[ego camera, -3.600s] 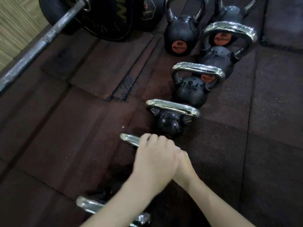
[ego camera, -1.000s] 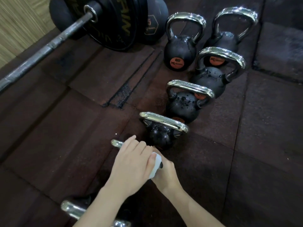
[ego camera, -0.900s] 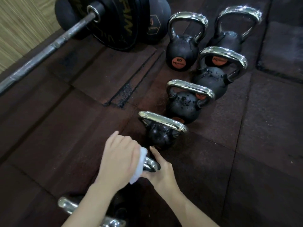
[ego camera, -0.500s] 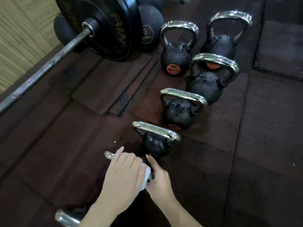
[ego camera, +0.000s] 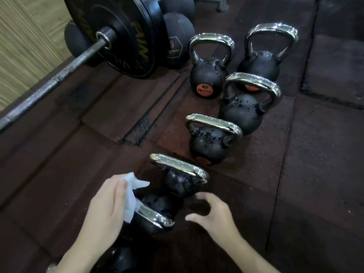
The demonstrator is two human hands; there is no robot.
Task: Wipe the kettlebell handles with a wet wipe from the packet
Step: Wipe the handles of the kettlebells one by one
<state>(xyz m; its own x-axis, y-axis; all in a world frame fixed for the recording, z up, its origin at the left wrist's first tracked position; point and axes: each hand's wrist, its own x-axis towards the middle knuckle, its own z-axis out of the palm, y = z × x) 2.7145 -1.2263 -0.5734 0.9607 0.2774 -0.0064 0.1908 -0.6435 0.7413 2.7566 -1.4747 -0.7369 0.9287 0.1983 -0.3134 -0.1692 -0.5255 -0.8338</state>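
The right hand (ego camera: 214, 215) has just come off the nearest handle (ego camera: 155, 214), its grip released, fingers loosely curled around nothing just beside the kettlebell. The left hand (ego camera: 107, 205) has slid to that handle's left end, its grip grasping the wet wipe (ego camera: 131, 196), which is bunched against the chrome. To finish this one well, the person should probably wrap the wipe right round the bar and draw it through the bend, steadying the bell with the free hand. The wipe looks soft, white and crumpled; the handle is smooth, mirror-bright metal. Farther on, the next kettlebell (ego camera: 182, 180) waits, then three more beyond and one beside them, all black, pebbled balls with shiny squared loops. The packet is not in view. The floor (ego camera: 305, 174) is dark rubber tile; the barbell (ego camera: 59, 75) lies at far left.
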